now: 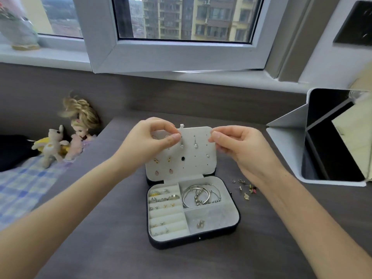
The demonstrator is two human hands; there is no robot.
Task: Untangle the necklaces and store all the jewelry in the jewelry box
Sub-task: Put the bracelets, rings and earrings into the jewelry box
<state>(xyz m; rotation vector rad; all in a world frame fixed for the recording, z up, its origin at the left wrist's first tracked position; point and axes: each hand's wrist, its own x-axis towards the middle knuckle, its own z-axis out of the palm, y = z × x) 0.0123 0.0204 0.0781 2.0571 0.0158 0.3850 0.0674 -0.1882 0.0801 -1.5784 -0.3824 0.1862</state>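
**A:** Head view: where is the jewelry box [193, 241] sitting?

**B:** It is lying open mid-table [100, 248], with its pale lid panel [201, 166] standing up. Silver bangles [199, 195] are resting in the far right compartment, and loose earrings [245, 189] are lying just right of it.

**A:** And the hands?

**B:** The left hand [153, 137] and right hand [239, 146] are hovering before the panel, each pinching thumb to forefinger. I cannot tell whether a chain is running between them.

**A:** Handling?

**B:** I am judging the pieces light, tiny and slippery. Pinching by post or clasp is looking safest.

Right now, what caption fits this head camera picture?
Pinched fingers of the left hand and right hand at the earring panel of the open jewelry box; loose earrings on the desk.
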